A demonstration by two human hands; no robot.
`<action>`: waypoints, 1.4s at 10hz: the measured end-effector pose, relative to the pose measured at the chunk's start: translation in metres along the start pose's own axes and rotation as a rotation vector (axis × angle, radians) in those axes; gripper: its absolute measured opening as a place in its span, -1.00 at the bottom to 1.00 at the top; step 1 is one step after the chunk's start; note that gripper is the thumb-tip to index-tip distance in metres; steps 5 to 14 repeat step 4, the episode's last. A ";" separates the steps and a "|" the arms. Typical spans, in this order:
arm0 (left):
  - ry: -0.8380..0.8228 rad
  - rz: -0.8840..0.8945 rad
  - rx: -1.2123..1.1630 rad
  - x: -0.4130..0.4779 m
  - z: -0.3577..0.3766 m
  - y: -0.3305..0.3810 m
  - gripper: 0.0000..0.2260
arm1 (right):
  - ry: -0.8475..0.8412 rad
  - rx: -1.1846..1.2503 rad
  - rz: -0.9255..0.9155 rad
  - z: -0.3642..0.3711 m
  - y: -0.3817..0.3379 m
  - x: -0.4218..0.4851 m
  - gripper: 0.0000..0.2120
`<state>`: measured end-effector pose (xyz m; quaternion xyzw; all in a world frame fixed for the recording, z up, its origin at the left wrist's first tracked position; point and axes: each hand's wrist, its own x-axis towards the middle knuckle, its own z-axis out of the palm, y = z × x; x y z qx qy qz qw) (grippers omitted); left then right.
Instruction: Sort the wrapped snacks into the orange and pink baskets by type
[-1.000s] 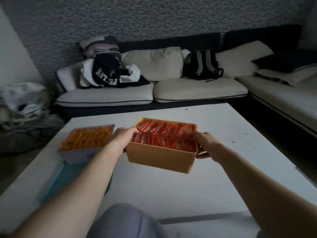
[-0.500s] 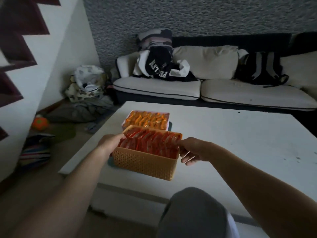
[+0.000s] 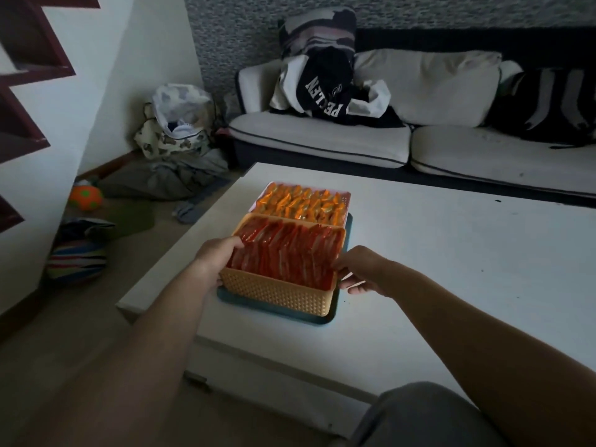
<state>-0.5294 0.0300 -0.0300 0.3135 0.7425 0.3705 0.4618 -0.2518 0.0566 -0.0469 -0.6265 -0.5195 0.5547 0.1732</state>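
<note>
orange basket [image 3: 280, 293]: woven-look plastic, packed with red wrapped snacks [image 3: 287, 253], on teal tray [image 3: 329, 319] | pink basket [image 3: 346, 201]: orange snacks [image 3: 303, 203], touching behind | left hand [image 3: 214, 256], right hand [image 3: 361, 269]: gripping orange basket's ends | table [image 3: 451, 253]

text: we read white letters "PE" and "LEN", upside down | on: dark garment [image 3: 325, 91] heaped on the sofa [image 3: 322, 137] | place: 12 o'clock | snack wrappers: no print we can read
</note>
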 end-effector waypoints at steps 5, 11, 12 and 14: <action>0.223 0.258 0.583 0.006 0.018 0.013 -0.41 | 0.139 -0.672 -0.139 -0.010 -0.005 -0.016 -0.56; 0.223 0.258 0.583 0.006 0.018 0.013 -0.41 | 0.139 -0.672 -0.139 -0.010 -0.005 -0.016 -0.56; 0.223 0.258 0.583 0.006 0.018 0.013 -0.41 | 0.139 -0.672 -0.139 -0.010 -0.005 -0.016 -0.56; 0.223 0.258 0.583 0.006 0.018 0.013 -0.41 | 0.139 -0.672 -0.139 -0.010 -0.005 -0.016 -0.56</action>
